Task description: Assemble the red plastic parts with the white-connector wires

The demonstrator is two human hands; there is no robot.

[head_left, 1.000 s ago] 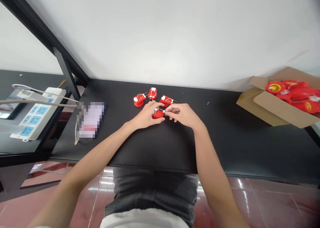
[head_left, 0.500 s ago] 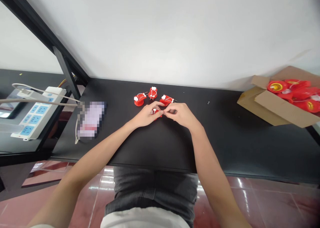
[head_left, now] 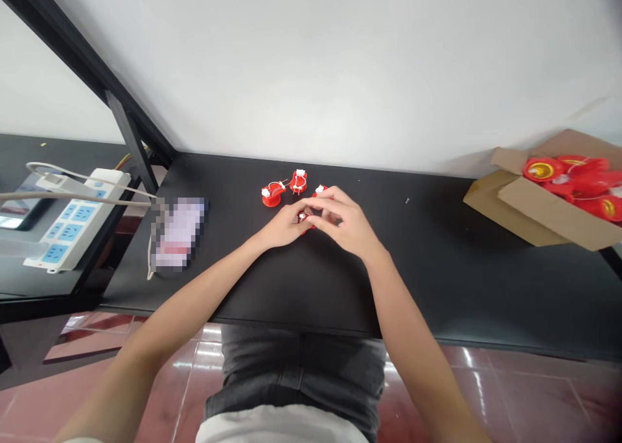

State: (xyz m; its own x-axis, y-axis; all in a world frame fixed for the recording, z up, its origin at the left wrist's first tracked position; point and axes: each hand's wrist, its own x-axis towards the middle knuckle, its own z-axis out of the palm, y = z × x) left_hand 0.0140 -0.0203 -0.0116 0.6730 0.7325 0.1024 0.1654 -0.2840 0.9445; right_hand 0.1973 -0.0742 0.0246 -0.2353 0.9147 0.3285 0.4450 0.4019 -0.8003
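A small red plastic fitting (head_left: 304, 220) with a white wire loop is mostly hidden between my hands, just above the middle of the black table (head_left: 301, 287). My left hand (head_left: 282, 228) grips its left side, and the fingers of my right hand (head_left: 344, 220) close over it from the right. Three similar red fittings stand just beyond. One (head_left: 271, 195) and another (head_left: 298, 182) stand apart from my hands. The third (head_left: 321, 190) is partly covered by my right fingers.
An open cardboard box (head_left: 534, 213) of red round parts sits at the table's right end. At the left lie a blurred flat object (head_left: 177, 234) and a white power strip (head_left: 72, 219) with cables. A white wall borders the far edge.
My hands have come closer together and now cover most of the red fitting. My right hand has moved over it and up toward the fitting behind.
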